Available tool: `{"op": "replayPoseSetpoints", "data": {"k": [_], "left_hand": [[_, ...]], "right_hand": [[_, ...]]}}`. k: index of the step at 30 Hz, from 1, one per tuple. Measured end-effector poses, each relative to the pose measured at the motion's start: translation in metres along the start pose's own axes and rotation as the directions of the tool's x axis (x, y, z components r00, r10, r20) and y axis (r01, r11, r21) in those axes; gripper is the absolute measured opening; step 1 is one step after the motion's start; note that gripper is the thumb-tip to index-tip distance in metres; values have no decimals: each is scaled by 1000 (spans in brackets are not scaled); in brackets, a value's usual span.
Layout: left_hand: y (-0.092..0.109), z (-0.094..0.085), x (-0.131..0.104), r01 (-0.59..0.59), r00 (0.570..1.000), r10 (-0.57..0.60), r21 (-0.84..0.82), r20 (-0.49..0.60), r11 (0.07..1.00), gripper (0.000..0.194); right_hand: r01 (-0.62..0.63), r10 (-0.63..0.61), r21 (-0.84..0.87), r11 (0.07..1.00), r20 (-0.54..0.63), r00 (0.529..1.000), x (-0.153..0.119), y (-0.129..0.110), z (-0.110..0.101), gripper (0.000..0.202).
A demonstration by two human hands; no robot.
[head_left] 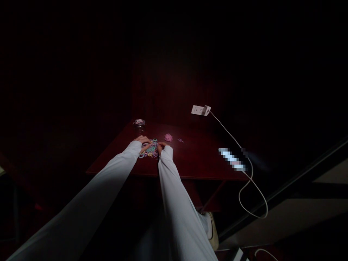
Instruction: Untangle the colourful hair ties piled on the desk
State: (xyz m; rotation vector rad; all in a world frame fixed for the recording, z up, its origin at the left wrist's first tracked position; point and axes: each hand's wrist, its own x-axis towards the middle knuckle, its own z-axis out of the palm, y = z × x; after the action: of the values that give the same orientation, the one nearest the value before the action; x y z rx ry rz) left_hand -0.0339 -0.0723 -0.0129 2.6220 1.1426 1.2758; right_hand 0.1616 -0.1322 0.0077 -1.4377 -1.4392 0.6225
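A loose pile of small coloured hair ties [150, 149] in teal, purple, yellow and pink lies on the dark red table [195, 159]. My left hand [143, 140] rests over the left side of the pile, fingers stretched out and apart. At the pile's right edge, my right hand [161, 146] has its fingers bent together; whatever is between them is too small and dark to make out. Behind it sits a separate heap of pink hair ties [168, 137]. To the right of that heap lies a little purple group of bands [180, 140].
A clear round jar [139, 123] with pinkish contents stands at the back left. A wall socket [199, 110] holds a charger, and its white cable [225, 127] runs down to a blurred-out lit device [232, 159] at the table's right. The surroundings are very dark.
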Motion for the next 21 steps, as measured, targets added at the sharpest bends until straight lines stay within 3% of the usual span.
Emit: {"op": "replayPoseSetpoints", "data": {"k": [4,12,21], "left_hand": [[-2,3,4,58,997,-58,-3,-58,998,27],[-2,-3,8,76,997,-76,-7,-17,997,28],[-10,-6,10,84,994,-83,-21,73,996,30]], "right_hand": [[20,-21,-58,998,-5,1000,-2,-6,-4,24],[90,-86,-300,950,26,996,-1,-6,-7,28],[93,-99,-256,962,-10,995,2,5,-1,29]]}}
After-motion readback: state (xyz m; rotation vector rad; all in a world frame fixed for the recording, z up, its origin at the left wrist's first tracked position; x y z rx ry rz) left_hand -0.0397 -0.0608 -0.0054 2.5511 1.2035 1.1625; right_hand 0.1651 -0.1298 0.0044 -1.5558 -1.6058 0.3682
